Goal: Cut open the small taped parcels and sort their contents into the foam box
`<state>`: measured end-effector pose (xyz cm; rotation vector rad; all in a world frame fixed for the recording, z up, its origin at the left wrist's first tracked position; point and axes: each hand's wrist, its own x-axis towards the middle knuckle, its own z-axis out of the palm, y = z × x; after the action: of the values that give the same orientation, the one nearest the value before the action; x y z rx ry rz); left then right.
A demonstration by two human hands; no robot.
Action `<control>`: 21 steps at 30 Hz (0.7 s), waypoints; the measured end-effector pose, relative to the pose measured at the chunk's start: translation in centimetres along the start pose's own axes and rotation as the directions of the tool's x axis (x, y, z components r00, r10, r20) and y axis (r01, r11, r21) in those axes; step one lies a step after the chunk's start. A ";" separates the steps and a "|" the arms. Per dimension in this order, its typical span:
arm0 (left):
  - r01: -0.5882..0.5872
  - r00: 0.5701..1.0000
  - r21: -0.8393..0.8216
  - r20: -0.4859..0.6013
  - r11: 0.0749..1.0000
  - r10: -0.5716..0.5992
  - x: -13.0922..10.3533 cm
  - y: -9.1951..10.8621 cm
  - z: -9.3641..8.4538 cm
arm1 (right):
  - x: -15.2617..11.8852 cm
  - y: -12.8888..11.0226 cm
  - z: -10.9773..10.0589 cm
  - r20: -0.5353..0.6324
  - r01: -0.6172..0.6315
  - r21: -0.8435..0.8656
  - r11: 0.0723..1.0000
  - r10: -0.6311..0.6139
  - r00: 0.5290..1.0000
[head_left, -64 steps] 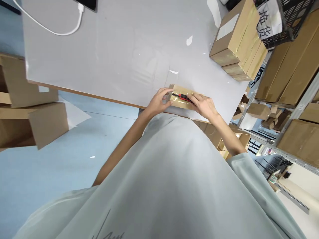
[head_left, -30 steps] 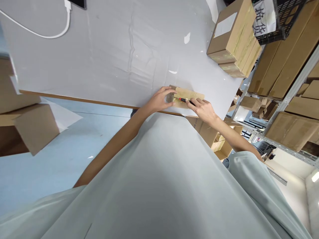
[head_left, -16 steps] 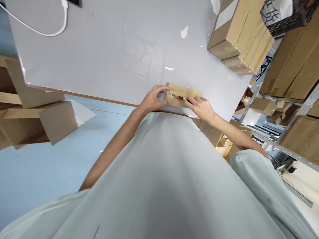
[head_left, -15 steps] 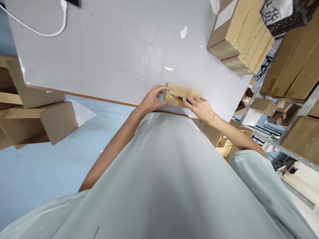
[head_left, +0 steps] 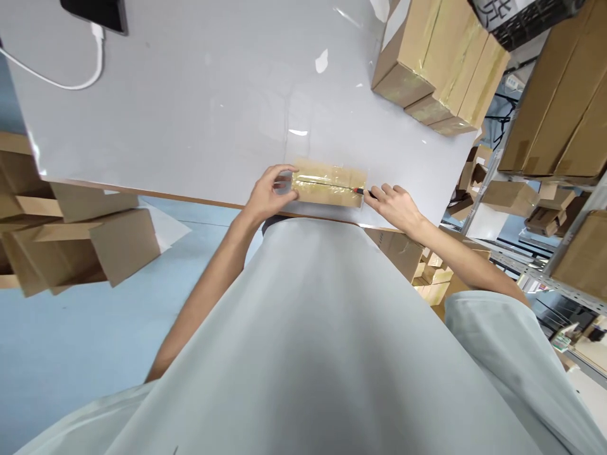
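The person's pale shirt (head_left: pixel 308 328) filled the near view, close up to the table edge (head_left: pixel 190 199). Just past it, the small taped carton (head_left: pixel 329 179) lay flat on the tabletop (head_left: pixel 190 126), long axis running L–R, approx. parallel w/ the edge & only slightly skewed.

L hand (head_left: pixel 269 193) held the carton's L end btwn thumb & fingertips, palm standing off w/ a gap; pressure couldn't be told. R hand (head_left: pixel 392 205) was closed round a red-and-black box cutter (head_left: pixel 363 191), its front at the carton's R end. So the carton lay to the R hand's L, w/ the tool roughly in line w/ its long axis. Both hands were close, one per end; L was the one on the carton itself. A dark line (head_left: pixel 322 183), prob. a slit in the tape, ran lengthwise along the top toward the cutter.

Beyond the carton the tabletop ran on, w/ a paper scrap (head_left: pixel 298 133) near & a 2nd scrap (head_left: pixel 321 61) farther out. Far R stood stacked cartons (head_left: pixel 441 57), well apart from the carton in hand; far L, a phone (head_left: pixel 95 12) w/ white cable (head_left: pixel 90 82).
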<state>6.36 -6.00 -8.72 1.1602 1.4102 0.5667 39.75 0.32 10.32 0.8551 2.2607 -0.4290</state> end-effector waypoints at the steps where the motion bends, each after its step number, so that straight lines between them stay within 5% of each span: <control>1: 0.003 1.000 -0.007 -0.008 1.000 -0.003 0.0 0.0 0.1 | -0.7 0.6 0.4 -0.006 -0.010 0.001 1.000 0.010 1.000; 12: 0.017 1.000 0.021 -0.019 1.000 -0.017 0.3 1.4 2.1 | -5.3 3.7 4.7 -0.108 -0.148 0.065 0.987 0.154 0.982; 15: 0.029 0.999 0.024 -0.035 0.999 -0.028 0.2 1.5 2.1 | -7.0 5.2 6.2 -0.061 -0.246 0.082 0.966 0.251 0.966; 18: 0.059 0.995 -0.021 -0.084 0.998 -0.060 0.2 0.7 1.3 | -9.5 7.0 8.5 -0.021 -0.428 0.217 0.877 0.443 0.896; 21: 0.080 0.986 -0.047 -0.145 0.996 -0.087 0.3 -0.7 0.0 | -9.9 7.4 11.5 -0.047 -0.554 0.499 0.666 0.659 0.751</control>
<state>6.18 -5.99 -9.52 1.0383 1.5585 0.6296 55.73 -4.65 8.42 1.9285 1.9018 -0.5705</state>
